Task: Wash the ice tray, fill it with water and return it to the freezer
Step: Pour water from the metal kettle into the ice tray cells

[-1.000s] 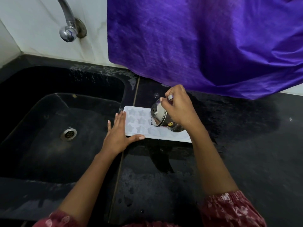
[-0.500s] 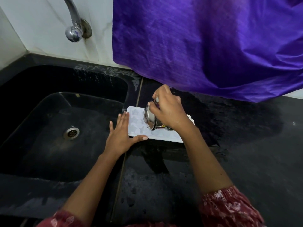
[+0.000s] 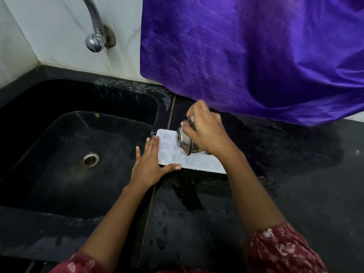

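- Where the white wall [image 3: 49, 26] rises behind the sink [image 3: 49, 194], a big purple cloth [image 3: 246, 56] hangs to the sink's right, its lower edge just above the counter.
- Black stone counter [image 3: 295, 203] runs right of the sink, wet, with drops and streaks on it.
- Sink is black too, with a steel drain [image 3: 89, 160] in its floor.
- Red patterned sleeves [image 3: 279, 251] show at the near edge, right of the sink.
- White ice tray [image 3: 171, 156] lies flat on the counter just right of the sink's rim, with star-shaped cells.
- Right hand [image 3: 206, 134] grips a steel cup [image 3: 184, 142], which is tipped over the tray with its mouth toward the sink.
- Left hand [image 3: 149, 166] is spread flat, fingers straight against the tray's sink-side end, thumb along its near edge.
- Chrome tap [image 3: 94, 36] curves down from the wall above the sink's back rim.
- Small sticker on the cup is too small to read.
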The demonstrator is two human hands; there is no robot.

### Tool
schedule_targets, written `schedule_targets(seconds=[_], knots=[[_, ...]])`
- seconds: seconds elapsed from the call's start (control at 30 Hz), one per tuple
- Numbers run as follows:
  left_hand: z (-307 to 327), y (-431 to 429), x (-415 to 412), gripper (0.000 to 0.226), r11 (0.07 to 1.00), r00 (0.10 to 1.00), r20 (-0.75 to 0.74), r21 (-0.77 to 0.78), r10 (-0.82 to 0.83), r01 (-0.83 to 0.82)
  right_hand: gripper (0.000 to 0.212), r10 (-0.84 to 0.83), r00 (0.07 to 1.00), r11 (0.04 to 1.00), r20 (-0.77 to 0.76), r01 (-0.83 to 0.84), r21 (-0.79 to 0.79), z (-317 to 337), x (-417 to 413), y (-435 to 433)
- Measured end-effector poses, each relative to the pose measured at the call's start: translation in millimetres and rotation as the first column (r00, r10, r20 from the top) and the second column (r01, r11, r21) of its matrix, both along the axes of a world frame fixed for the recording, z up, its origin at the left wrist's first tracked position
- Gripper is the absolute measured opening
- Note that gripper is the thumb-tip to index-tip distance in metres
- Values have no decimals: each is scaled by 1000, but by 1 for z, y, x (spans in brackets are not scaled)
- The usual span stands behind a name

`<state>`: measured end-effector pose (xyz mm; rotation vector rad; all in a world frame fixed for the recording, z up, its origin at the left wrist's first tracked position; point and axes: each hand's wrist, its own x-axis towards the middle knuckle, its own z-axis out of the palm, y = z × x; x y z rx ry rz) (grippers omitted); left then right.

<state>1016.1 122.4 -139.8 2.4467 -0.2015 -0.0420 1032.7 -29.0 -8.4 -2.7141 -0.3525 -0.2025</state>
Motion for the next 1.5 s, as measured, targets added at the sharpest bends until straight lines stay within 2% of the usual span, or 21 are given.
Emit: schedule_targets(seconds=[0.27, 0.4, 0.53, 0.73, 0.83, 1.0, 1.13, 1.23, 1.37, 1.5], knots=[[-1, 1, 0, 128, 1000, 1000, 9, 6, -4, 4, 23, 5, 1000, 1000, 16, -5, -15, 2, 1, 0], [0, 0, 0, 116, 1000, 1000, 5, 7, 1, -1, 21, 6, 1000, 1000, -3, -5, 20, 0, 1, -2], [0, 0, -1, 113, 1000, 1000, 11, 8, 6, -6, 21, -26, 998, 995, -49, 30, 94, -5, 1, -7], [1, 0, -1, 112, 1000, 1000, 4, 9, 9, -9, 16, -118, 987, 942, -112, 147, 301, -8, 3, -13], [2, 0, -2, 116, 1000, 1000, 4, 1, 3, -3, 16, -120, 987, 930, -105, 149, 337, -5, 4, -12], [2, 1, -1, 117, 1000, 1000, 8, -7, 7, -7, 17, -29, 995, 953, -90, 55, 297, -3, 4, 0], [-1, 2, -1, 129, 1000, 1000, 28, -10, 7, -7, 22, 17, 998, 977, -68, -2, 212, -5, 6, 13], [-1, 1, -1, 127, 1000, 1000, 27, -23, 6, -6, 24, 39, 998, 993, -55, -32, 114, -7, 8, 21], [0, 1, -1, 115, 1000, 999, 28, -27, 16, -15, 23, 68, 997, 997, -40, -67, 36, -7, 10, 27], [1, 0, -2, 114, 999, 999, 29, -34, 18, -17, 23, 91, 995, 995, -38, -92, -23, -5, 10, 29]])
